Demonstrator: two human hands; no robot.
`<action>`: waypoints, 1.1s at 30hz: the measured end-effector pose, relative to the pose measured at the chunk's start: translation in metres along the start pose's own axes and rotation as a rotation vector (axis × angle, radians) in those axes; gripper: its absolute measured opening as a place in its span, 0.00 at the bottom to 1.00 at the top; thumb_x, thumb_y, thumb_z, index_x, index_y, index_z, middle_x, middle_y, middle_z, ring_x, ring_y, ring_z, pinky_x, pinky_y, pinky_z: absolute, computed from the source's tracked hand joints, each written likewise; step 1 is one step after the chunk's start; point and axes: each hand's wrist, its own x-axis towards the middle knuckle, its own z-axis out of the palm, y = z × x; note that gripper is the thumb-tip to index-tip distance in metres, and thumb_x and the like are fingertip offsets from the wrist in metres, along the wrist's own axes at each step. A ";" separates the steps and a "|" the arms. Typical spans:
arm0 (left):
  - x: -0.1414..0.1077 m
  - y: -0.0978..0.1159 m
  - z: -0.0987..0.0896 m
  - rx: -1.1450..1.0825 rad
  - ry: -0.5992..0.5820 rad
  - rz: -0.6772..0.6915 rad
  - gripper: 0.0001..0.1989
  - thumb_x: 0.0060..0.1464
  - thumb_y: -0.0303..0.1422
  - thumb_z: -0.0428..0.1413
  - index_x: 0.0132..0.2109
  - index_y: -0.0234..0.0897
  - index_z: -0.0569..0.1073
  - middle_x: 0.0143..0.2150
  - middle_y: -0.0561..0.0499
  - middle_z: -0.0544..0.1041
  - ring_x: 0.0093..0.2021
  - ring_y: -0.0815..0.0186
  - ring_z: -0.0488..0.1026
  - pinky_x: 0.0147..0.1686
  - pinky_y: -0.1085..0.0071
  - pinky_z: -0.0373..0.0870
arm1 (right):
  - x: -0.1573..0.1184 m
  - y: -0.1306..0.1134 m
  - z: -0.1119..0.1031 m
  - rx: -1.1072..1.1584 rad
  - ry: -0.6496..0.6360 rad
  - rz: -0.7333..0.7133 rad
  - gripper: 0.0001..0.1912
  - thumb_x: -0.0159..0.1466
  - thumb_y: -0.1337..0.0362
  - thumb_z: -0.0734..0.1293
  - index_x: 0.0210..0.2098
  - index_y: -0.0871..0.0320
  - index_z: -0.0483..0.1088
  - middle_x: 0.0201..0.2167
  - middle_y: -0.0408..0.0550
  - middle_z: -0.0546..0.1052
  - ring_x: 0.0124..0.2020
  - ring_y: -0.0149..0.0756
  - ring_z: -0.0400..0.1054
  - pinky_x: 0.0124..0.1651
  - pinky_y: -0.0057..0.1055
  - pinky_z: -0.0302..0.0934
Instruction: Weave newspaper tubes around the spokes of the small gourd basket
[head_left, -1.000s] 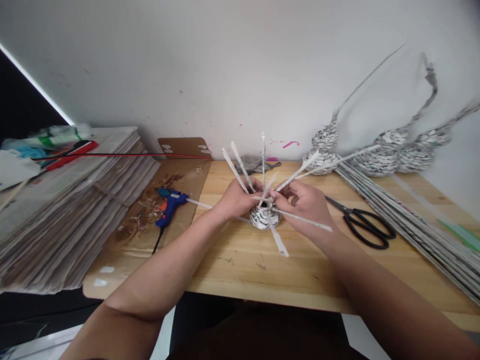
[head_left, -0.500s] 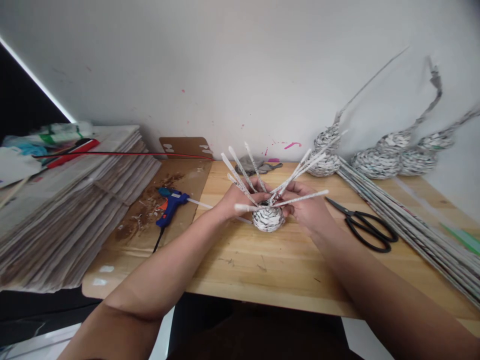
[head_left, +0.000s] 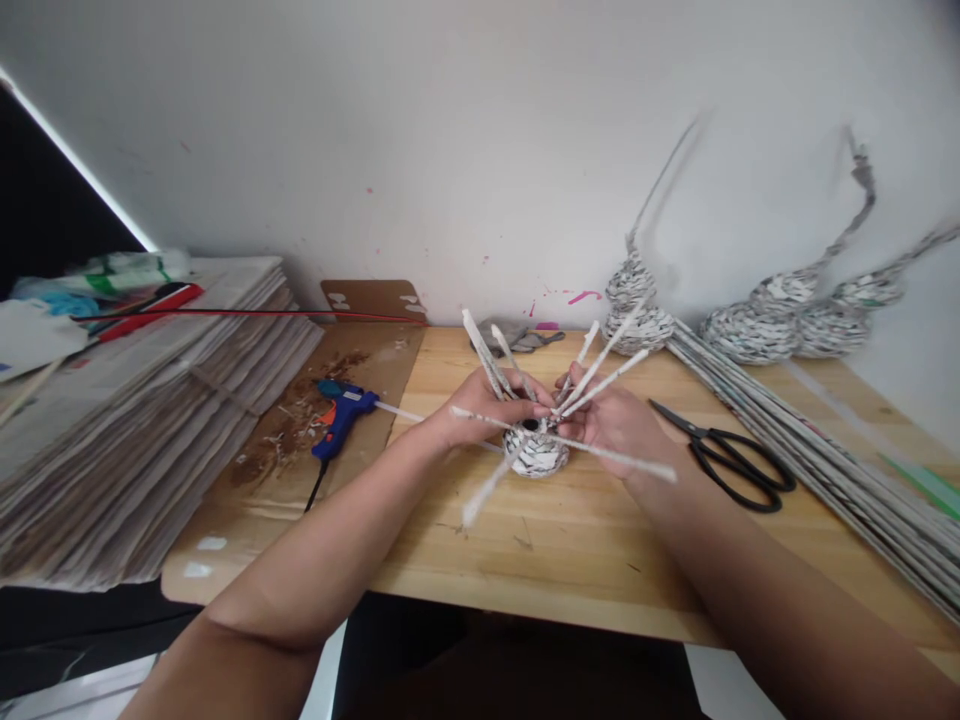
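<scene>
A small round basket woven from rolled newspaper [head_left: 537, 456] rests low over the middle of the wooden table, a dark opening at its top. Several paper tubes stick out around its rim, some upward, one toward me and one to the right. My left hand [head_left: 491, 402] is closed on the rim's left side, thumb lying across the top. On the right, my right hand [head_left: 604, 420] pinches a paper tube [head_left: 607, 382] near the rim. Its fingertips are partly hidden behind the tubes.
Left of the basket a blue glue gun [head_left: 343, 415] lies on stained cardboard [head_left: 262, 490], beside a tall stack of newspapers [head_left: 150, 430]. Black scissors [head_left: 731, 455] and a bundle of long paper tubes [head_left: 810, 455] lie at right. Woven gourd shapes [head_left: 754, 328] stand along the wall.
The basket's tubes have shifted: one now points toward me and another slants lower to the right. My right hand has moved slightly, and the view has shifted a little.
</scene>
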 end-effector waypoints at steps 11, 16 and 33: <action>0.001 -0.010 -0.006 0.285 0.089 0.069 0.06 0.49 0.32 0.62 0.35 0.36 0.81 0.35 0.47 0.82 0.35 0.63 0.78 0.38 0.67 0.74 | -0.004 -0.008 -0.005 -0.276 -0.110 -0.158 0.16 0.55 0.57 0.76 0.41 0.55 0.76 0.33 0.47 0.80 0.30 0.34 0.74 0.32 0.31 0.68; 0.003 -0.011 -0.006 0.384 0.169 0.064 0.05 0.49 0.30 0.61 0.35 0.37 0.81 0.34 0.49 0.83 0.34 0.63 0.79 0.37 0.70 0.74 | -0.009 -0.012 -0.002 -0.358 -0.329 -0.177 0.25 0.51 0.61 0.77 0.49 0.55 0.75 0.45 0.51 0.80 0.43 0.42 0.75 0.44 0.35 0.68; 0.005 -0.011 0.000 0.236 0.307 0.024 0.09 0.47 0.35 0.63 0.35 0.32 0.80 0.33 0.47 0.82 0.33 0.64 0.77 0.35 0.70 0.72 | 0.004 0.008 0.005 -0.321 -0.184 -0.241 0.14 0.57 0.57 0.70 0.41 0.54 0.78 0.37 0.46 0.82 0.37 0.40 0.75 0.44 0.36 0.68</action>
